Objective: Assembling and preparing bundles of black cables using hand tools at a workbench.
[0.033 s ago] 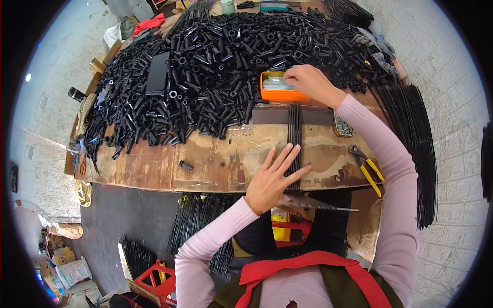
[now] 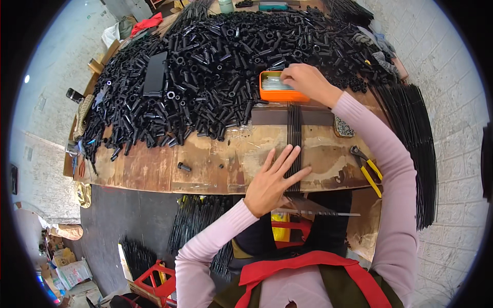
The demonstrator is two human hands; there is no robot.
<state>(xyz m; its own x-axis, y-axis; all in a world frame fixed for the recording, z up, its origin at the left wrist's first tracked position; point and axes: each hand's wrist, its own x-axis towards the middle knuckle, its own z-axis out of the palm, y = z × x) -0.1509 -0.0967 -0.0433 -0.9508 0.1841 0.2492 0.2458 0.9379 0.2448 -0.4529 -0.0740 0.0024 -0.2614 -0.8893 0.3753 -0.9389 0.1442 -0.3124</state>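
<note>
Left hand (image 2: 272, 179) lies flat, fingers spread, pinning a bundle of black rods (image 2: 294, 141) on the bench (image 2: 205, 164), apparently to steady it, while right hand (image 2: 307, 82) reaches, fingers curled, into the orange tray (image 2: 269, 94); its hold is hidden.

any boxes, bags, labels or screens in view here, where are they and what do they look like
Orange box: open shallow rectangular tray on the bench by the black tube pile, pale contents; the right hand reaches into it.
Printed sack: on the floor at lower left, white with coloured print, crumpled.
White bag: far left end of the bench, soft and bunched.
Red crate: on the floor beside the person, open plastic frame.
No screens or signs visible.
</note>
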